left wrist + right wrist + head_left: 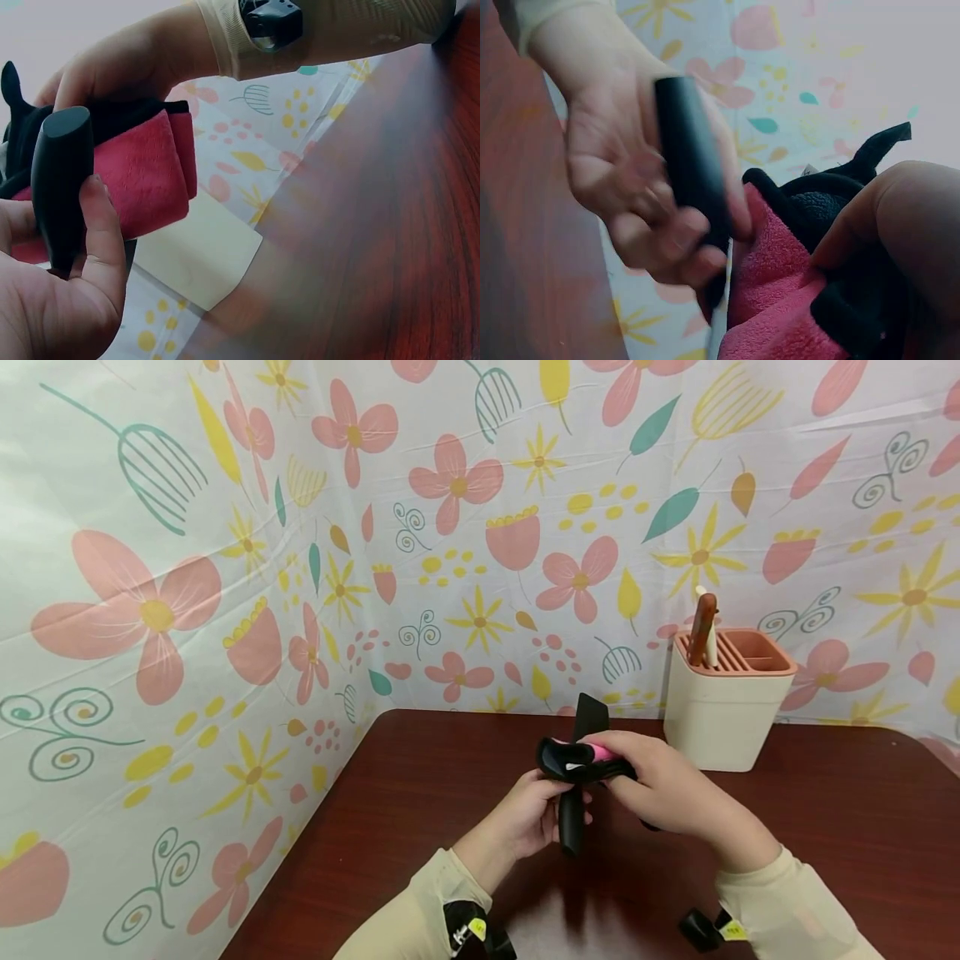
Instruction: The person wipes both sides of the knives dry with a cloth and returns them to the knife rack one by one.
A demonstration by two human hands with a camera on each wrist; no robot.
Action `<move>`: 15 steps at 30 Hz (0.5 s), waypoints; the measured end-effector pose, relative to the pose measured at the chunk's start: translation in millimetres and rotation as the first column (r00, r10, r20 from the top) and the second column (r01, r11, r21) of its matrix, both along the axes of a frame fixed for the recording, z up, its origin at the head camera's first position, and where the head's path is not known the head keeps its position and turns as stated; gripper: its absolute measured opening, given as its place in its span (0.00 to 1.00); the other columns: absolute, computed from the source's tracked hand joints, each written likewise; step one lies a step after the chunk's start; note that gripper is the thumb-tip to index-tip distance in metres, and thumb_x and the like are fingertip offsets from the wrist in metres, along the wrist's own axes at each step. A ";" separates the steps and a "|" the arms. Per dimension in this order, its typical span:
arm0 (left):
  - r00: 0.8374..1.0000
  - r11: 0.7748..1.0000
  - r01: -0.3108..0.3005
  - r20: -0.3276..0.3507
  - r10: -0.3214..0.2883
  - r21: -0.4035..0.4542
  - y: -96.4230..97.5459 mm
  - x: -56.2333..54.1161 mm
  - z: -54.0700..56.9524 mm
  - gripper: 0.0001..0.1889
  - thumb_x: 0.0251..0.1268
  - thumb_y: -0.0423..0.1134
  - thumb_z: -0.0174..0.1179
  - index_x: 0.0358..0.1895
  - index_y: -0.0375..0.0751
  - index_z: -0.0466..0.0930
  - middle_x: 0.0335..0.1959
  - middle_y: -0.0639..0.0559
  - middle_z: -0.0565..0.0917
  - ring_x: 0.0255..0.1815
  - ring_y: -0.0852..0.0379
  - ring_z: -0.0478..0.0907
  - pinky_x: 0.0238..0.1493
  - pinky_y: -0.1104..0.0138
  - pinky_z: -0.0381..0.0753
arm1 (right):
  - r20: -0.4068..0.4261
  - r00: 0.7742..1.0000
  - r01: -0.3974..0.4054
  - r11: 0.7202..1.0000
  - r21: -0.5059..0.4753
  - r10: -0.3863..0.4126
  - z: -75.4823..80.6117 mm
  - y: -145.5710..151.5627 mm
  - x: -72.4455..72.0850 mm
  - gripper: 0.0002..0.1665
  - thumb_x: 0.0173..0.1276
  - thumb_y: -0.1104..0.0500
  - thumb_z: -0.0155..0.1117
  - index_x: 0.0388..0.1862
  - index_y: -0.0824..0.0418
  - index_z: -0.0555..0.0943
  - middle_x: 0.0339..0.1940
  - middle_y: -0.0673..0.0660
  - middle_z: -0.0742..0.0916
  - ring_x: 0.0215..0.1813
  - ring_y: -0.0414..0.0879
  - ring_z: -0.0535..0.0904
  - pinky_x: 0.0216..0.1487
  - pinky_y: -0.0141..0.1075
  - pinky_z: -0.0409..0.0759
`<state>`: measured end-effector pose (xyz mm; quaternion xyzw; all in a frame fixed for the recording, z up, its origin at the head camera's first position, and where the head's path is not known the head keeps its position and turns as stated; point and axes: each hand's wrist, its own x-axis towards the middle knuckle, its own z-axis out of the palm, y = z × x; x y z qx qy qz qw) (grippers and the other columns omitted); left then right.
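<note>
My left hand (528, 817) grips a knife by its black handle (571, 822), fingers curled round it. The dark, broad blade (591, 714) points away toward the back of the table. In my right hand (667, 785) is a folded pink and black cloth (776, 296), pinched between thumb and fingers. The cloth lies across the knife just beyond the handle and hides part of the blade. In the left wrist view, the pink side of the cloth (146, 172) shows behind the upright handle (64, 180).
A cream knife holder (716, 722) with an orange slotted top stands at the back right; a brown-handled utensil (702, 628) and a white-handled one stand in it. The dark red wooden table (450, 743) meets a flower-patterned sheet (465, 568) behind and at the left.
</note>
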<state>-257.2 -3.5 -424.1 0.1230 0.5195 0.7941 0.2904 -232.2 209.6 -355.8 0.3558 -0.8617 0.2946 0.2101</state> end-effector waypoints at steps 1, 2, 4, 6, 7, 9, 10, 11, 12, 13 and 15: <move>1.000 1.000 -0.003 0.009 0.003 0.001 0.0 0.0 -0.2 0.11 0.76 0.43 0.55 0.54 0.46 0.79 0.31 0.60 0.87 0.29 0.64 0.88 0.28 0.67 0.87 | 0.005 1.000 -0.001 1.000 0.003 0.001 -0.9 -2.5 0.6 0.27 0.65 0.69 0.66 0.59 0.46 0.83 0.49 0.40 0.88 0.47 0.34 0.82 0.51 0.33 0.81; 1.000 1.000 -0.005 0.014 0.005 0.001 0.1 0.0 -0.3 0.10 0.76 0.43 0.55 0.52 0.47 0.80 0.30 0.60 0.87 0.29 0.64 0.88 0.28 0.68 0.87 | 0.010 1.000 0.000 1.000 0.004 0.000 -2.0 -4.6 0.9 0.27 0.65 0.69 0.66 0.59 0.45 0.83 0.49 0.39 0.88 0.48 0.33 0.82 0.52 0.34 0.82; 1.000 1.000 -0.001 0.013 0.001 0.002 0.4 -0.2 -0.6 0.08 0.77 0.44 0.55 0.48 0.48 0.82 0.30 0.61 0.87 0.29 0.64 0.87 0.27 0.67 0.87 | 0.016 1.000 0.002 1.000 0.005 -0.002 -4.3 -7.6 1.0 0.26 0.66 0.69 0.65 0.58 0.44 0.83 0.49 0.39 0.88 0.49 0.33 0.83 0.53 0.34 0.83; 1.000 1.000 0.005 0.010 -0.005 0.005 0.6 -0.3 -0.6 0.08 0.77 0.44 0.54 0.44 0.50 0.83 0.30 0.60 0.87 0.29 0.64 0.87 0.26 0.67 0.86 | 0.017 1.000 -0.001 1.000 -0.005 0.001 -6.2 -9.2 0.6 0.26 0.66 0.69 0.65 0.57 0.44 0.83 0.48 0.39 0.88 0.49 0.33 0.83 0.54 0.35 0.83; 1.000 1.000 0.008 0.005 -0.008 0.006 0.5 -0.3 -0.4 0.08 0.78 0.44 0.54 0.43 0.50 0.83 0.31 0.60 0.87 0.29 0.64 0.87 0.26 0.66 0.86 | 0.017 1.000 -0.004 1.000 -0.009 0.004 -6.8 -9.5 0.3 0.26 0.65 0.70 0.65 0.57 0.44 0.83 0.48 0.39 0.88 0.49 0.33 0.82 0.53 0.34 0.83; 1.000 1.000 0.013 -0.010 -0.013 0.009 0.5 -0.5 0.7 0.08 0.78 0.43 0.53 0.42 0.51 0.82 0.29 0.60 0.86 0.28 0.64 0.85 0.26 0.66 0.86 | 0.013 1.000 -0.013 1.000 -0.012 0.013 -7.3 -9.4 -0.3 0.26 0.65 0.70 0.65 0.56 0.45 0.84 0.48 0.40 0.88 0.49 0.34 0.83 0.53 0.34 0.83; 1.000 1.000 0.014 -0.011 -0.014 0.011 0.3 -0.4 1.6 0.08 0.78 0.43 0.53 0.41 0.52 0.82 0.28 0.60 0.85 0.27 0.64 0.84 0.27 0.66 0.86 | 0.019 1.000 -0.017 1.000 -0.014 0.017 -7.3 -9.3 -0.6 0.26 0.65 0.70 0.65 0.57 0.45 0.84 0.48 0.40 0.88 0.49 0.34 0.83 0.53 0.34 0.82; 1.000 1.000 0.013 -0.016 -0.013 0.013 0.0 -0.5 2.5 0.08 0.78 0.43 0.53 0.40 0.52 0.82 0.27 0.60 0.84 0.27 0.64 0.84 0.27 0.66 0.86 | 0.029 0.999 -0.024 1.000 -0.014 0.024 -7.0 -9.3 -0.7 0.26 0.66 0.70 0.64 0.57 0.45 0.83 0.48 0.40 0.88 0.49 0.34 0.82 0.53 0.33 0.82; 1.000 1.000 0.011 -0.018 -0.010 0.012 -0.3 -0.6 3.5 0.08 0.78 0.42 0.53 0.40 0.52 0.82 0.26 0.60 0.83 0.27 0.64 0.84 0.28 0.65 0.86 | 0.037 0.999 -0.029 1.000 -0.012 0.029 -6.7 -9.3 -0.8 0.26 0.66 0.70 0.64 0.58 0.46 0.83 0.49 0.40 0.88 0.49 0.33 0.82 0.53 0.33 0.82; 1.000 1.000 0.007 -0.018 -0.007 0.013 -0.7 -0.7 4.5 0.08 0.78 0.42 0.54 0.40 0.53 0.82 0.26 0.61 0.83 0.27 0.64 0.84 0.28 0.65 0.87 | 0.052 0.998 -0.031 0.999 -0.009 0.032 -6.2 -9.4 -0.8 0.26 0.66 0.70 0.64 0.58 0.46 0.83 0.49 0.40 0.88 0.48 0.33 0.82 0.53 0.32 0.82; 1.000 1.000 -0.002 -0.019 0.003 0.017 -1.6 -1.1 5.9 0.07 0.77 0.41 0.54 0.41 0.53 0.82 0.26 0.60 0.84 0.28 0.63 0.84 0.29 0.63 0.87 | 0.072 0.997 -0.041 0.999 -0.007 0.042 -5.4 -9.6 -0.7 0.26 0.66 0.69 0.63 0.59 0.46 0.83 0.50 0.40 0.88 0.48 0.33 0.82 0.53 0.32 0.82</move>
